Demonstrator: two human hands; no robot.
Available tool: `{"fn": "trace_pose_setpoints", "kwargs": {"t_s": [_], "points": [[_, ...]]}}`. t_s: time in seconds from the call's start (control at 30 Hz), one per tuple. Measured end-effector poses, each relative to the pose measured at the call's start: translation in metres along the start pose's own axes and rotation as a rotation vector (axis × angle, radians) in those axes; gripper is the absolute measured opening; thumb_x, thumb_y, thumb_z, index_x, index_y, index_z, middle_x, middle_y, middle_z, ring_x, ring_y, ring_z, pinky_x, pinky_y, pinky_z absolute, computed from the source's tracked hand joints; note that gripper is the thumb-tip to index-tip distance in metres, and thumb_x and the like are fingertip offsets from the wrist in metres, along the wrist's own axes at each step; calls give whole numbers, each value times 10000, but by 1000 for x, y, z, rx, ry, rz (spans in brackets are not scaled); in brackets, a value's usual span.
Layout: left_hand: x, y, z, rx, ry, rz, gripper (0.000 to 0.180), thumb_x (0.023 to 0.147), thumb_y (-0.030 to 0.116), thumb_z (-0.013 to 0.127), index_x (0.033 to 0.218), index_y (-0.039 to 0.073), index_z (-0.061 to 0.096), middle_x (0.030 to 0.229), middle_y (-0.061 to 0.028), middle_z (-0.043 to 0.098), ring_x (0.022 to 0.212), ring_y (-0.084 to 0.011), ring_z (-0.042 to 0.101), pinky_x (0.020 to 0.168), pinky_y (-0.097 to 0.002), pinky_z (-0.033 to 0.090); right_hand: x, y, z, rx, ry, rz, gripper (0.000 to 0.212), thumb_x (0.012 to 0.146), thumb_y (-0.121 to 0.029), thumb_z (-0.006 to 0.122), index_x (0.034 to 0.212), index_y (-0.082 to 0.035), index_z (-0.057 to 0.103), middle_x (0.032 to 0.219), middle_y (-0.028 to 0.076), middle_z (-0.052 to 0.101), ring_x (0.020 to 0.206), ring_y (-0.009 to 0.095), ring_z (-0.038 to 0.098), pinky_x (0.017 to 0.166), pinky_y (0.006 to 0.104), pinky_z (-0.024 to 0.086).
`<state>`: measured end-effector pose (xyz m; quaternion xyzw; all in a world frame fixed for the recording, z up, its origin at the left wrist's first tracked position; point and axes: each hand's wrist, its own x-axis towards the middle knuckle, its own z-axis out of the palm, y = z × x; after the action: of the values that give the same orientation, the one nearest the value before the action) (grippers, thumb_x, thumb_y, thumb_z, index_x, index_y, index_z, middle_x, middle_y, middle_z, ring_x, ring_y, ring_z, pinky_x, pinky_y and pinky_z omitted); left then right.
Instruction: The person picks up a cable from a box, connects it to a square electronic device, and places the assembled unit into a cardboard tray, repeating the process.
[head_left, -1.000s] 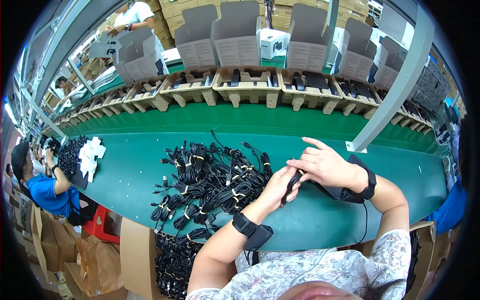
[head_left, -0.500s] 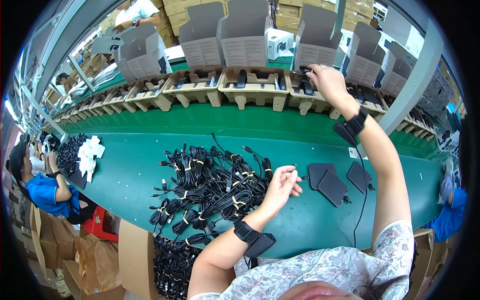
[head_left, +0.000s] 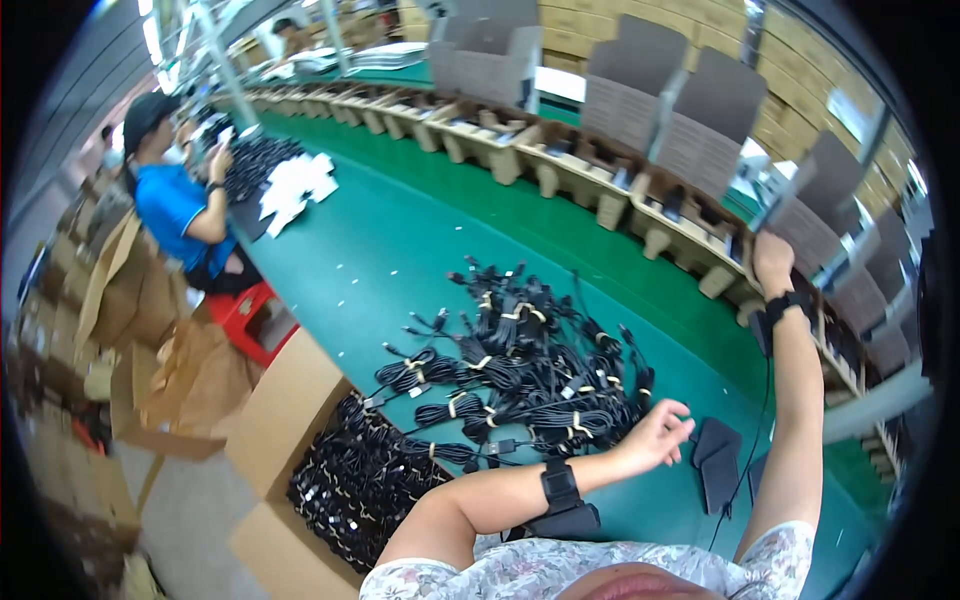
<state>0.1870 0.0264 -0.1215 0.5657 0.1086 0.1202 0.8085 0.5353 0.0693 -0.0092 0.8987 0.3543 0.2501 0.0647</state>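
Note:
My left hand (head_left: pixel 655 440) hovers over the green table, holding nothing, its fingers loosely bent and apart. To its left lies a pile of black cables (head_left: pixel 540 370), coiled and tied with pale bands. Just right of this hand are flat black pads (head_left: pixel 717 465) with short leads. My right hand (head_left: pixel 773 262) reaches into the row of brown moulded pulp trays (head_left: pixel 690 238) at the far side. Its fingers are hidden and slightly blurred, so what they hold does not show. Tall grey carton flaps (head_left: pixel 712 110) stand behind the trays.
An open cardboard box (head_left: pixel 290 410) full of bundled cables (head_left: pixel 355 490) stands below the near table edge. A co-worker in a blue shirt (head_left: pixel 175 205) sits on a red stool (head_left: pixel 250 315) at the left, beside white pieces (head_left: pixel 300 190) and black parts (head_left: pixel 255 165).
The whole view has swung left, bringing the co-worker and the cable box further in. My right hand, earlier above a tray with a black coiled cable, is lower against the trays.

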Motion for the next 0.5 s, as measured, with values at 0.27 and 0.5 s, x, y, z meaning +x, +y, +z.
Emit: {"fn": "trace_pose_setpoints", "kwargs": {"t_s": [0.27, 0.5], "points": [[1, -2, 8, -10, 9, 28, 365, 927, 275, 503, 1158, 34, 357, 874, -82, 497, 564, -112, 532, 479, -249, 464, 2, 11, 49, 316, 141, 105, 323, 908, -251, 391, 869, 5, 583, 823, 242, 630, 810, 405, 609, 701, 471, 483], [4, 1, 9, -1, -14, 23, 353, 926, 274, 502, 1148, 40, 357, 878, -71, 478, 561, -105, 529, 466, -246, 460, -14, 35, 39, 365, -20, -16, 295, 901, -249, 419, 907, 5, 568, 865, 244, 612, 875, 414, 573, 747, 480, 451]]}}
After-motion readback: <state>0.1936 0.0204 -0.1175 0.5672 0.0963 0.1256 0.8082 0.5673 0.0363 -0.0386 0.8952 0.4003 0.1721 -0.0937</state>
